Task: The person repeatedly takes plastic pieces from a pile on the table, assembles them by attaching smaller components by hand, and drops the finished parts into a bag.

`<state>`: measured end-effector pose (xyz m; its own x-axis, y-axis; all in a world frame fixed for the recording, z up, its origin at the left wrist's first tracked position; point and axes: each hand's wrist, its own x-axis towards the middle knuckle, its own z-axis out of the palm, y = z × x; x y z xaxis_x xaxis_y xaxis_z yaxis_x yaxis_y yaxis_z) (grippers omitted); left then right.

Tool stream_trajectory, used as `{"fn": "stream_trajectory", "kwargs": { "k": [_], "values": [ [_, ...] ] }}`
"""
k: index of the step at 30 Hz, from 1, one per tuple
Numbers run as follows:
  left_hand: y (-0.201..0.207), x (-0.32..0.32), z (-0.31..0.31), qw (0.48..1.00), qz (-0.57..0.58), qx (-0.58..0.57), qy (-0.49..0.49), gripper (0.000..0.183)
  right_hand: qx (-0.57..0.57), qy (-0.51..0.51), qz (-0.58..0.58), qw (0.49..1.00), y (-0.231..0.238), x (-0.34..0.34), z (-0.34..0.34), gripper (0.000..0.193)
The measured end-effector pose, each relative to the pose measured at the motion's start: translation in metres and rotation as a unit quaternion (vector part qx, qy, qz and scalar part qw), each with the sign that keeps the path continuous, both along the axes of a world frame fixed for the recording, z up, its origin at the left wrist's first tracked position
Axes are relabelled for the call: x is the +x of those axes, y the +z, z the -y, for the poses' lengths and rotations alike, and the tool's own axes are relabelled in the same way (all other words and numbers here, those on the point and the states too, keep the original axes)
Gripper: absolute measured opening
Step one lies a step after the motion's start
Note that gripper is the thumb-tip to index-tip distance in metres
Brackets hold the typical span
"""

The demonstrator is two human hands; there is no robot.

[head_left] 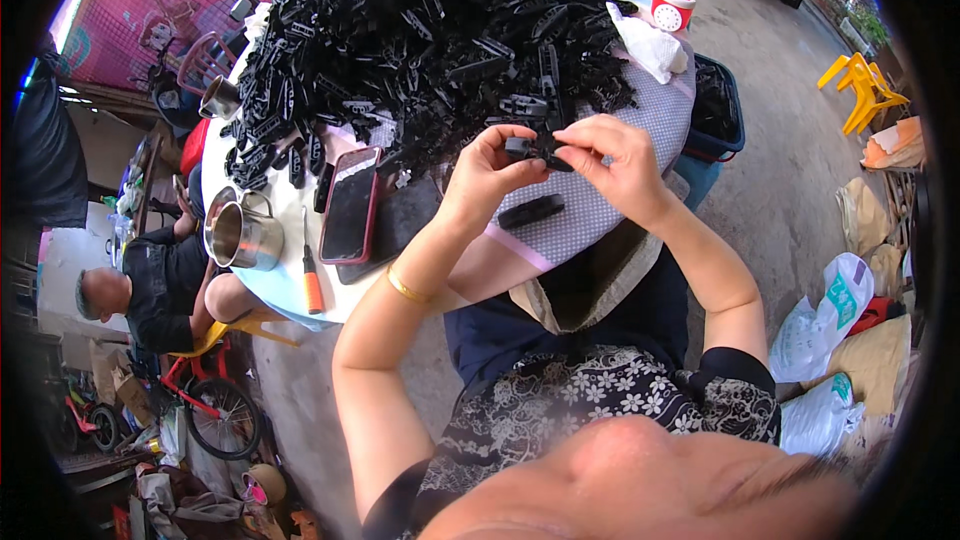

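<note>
Over the near edge of the table, a small black plastic part [536,148] is held between my two hands. My left hand [490,172] pinches its left side with thumb and fingers. The fingertips of my right hand [622,162] press together at its right side. Just below the hands, another black plastic piece [532,211] lies on the patterned tablecloth [590,230]. A large heap of similar black parts [430,40] covers the far side of the table, reaching almost to my fingers. Fine detail of the held part is hidden by my fingers.
Left of my arm lie a phone [352,202] and an orange-handled screwdriver [312,285], beside a metal mug [248,232]. A sack [540,306] hangs open below the table edge. A dark bin [738,130] stands at right; another person [160,285] sits at left.
</note>
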<state>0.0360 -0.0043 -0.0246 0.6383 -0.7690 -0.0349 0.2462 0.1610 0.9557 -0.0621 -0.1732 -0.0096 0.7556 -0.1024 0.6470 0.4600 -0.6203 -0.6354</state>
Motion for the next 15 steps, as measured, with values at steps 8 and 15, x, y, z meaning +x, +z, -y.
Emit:
{"fn": "stream_trajectory", "kwargs": {
  "k": [8, 15],
  "values": [
    [-0.0009, -0.0025, 0.0003, 1.000, -0.011, 0.006, -0.010, 0.036, -0.032, -0.020, 0.039, 0.999, -0.0094, 0.0001, -0.0045, 0.011],
    [0.0014, -0.0034, 0.0010, 0.996, -0.077, -0.035, 0.024, 0.033, -0.165, -0.051, 0.100, 0.980, -0.0037, 0.0012, -0.0089, 0.012]
  ]
}}
